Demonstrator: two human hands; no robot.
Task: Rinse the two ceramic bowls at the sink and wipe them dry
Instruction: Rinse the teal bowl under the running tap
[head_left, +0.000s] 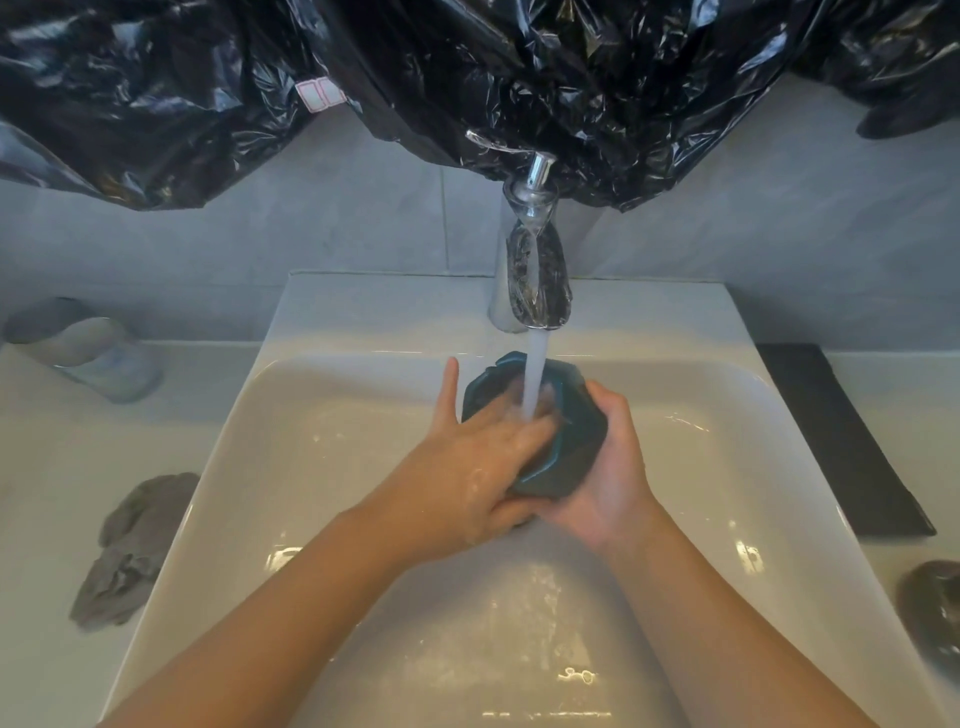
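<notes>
Head view: right hand (605, 467) cups the teal ceramic bowl (566, 447) under the tap's stream (535, 374), mid-basin toward the sink (363, 312) back edge, tilted for rinsing; left hand (478, 462), fingers (524, 431) loosely extended, rubs inside.

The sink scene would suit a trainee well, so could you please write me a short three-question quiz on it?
1. True or false: water runs from the faucet into the teal bowl.
2. Which hand cups the bowl from outside? A) left hand B) right hand
3. What lies on the counter to the left of the sink?

Key: 1. True. 2. B; the left hand's fingers reach inside the bowl. 3. A crumpled grey cloth.
</notes>
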